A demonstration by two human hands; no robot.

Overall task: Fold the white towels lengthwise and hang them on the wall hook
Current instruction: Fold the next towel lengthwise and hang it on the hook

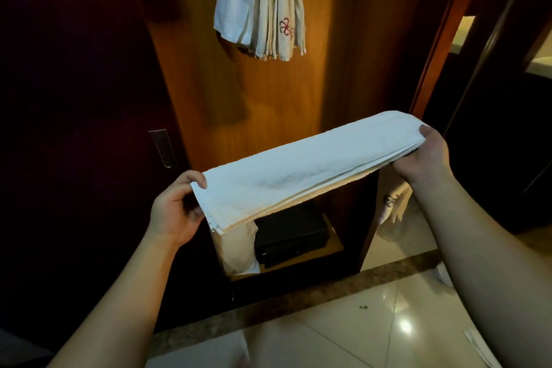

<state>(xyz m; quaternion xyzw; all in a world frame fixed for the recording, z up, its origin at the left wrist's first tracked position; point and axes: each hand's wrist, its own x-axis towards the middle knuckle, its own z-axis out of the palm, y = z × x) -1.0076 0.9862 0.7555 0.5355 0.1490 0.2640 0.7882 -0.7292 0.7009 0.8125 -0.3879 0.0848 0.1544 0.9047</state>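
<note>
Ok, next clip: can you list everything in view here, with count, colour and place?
Folded towel: one, white, stretched level between both hands.
Hanging towels: a bunch, count unclear, white and cream with a red mark, high on the wood panel.
Black box: one, in the low open compartment.
Cream cloth: one, left of the box.
Floor tiles: glossy, pale, at the bottom.
Left hand: gripping the towel's left end.
Right hand: gripping its right end.
</note>
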